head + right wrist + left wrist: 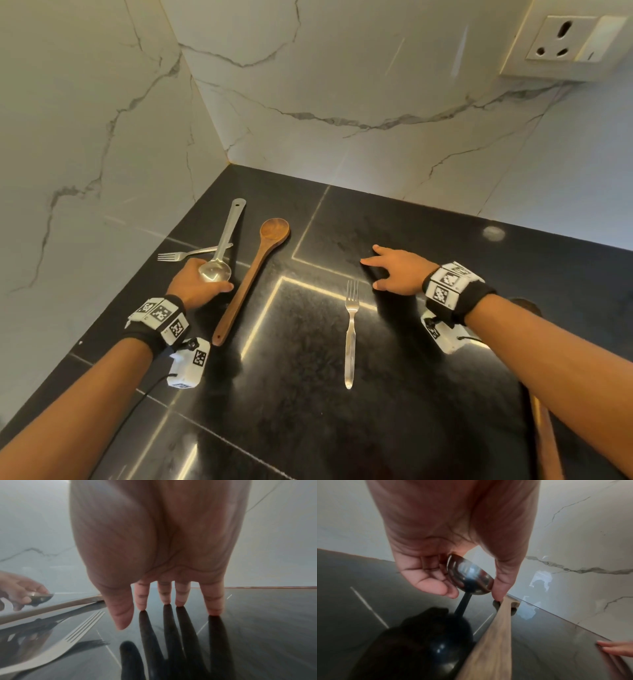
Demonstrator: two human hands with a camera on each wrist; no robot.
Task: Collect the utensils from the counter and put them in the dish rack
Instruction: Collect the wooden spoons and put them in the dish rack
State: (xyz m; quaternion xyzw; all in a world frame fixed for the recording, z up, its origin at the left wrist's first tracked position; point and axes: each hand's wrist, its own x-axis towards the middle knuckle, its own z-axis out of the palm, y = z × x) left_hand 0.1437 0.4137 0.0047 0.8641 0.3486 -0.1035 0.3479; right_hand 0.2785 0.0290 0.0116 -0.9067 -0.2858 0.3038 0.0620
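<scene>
A steel ladle [222, 240] lies on the black counter [428, 240], and my left hand [205, 285] grips its bowl [469, 577] between fingers and thumb. Beside it lies a wooden spoon [255, 281], bowl end away from me. One fork [190, 254] pokes out from under the ladle handle at the left. Another fork [351, 329] lies in the middle, tines away from me. My right hand [380, 270] is spread just right of that fork [68, 646], its straight fingertips [214, 609] touching the counter and holding nothing. No dish rack is in view.
White marble walls meet in a corner behind the counter, close to the ladle handle's end. A wall socket [565, 41] sits high on the right. A brown wooden handle [548, 442] shows partly under my right forearm.
</scene>
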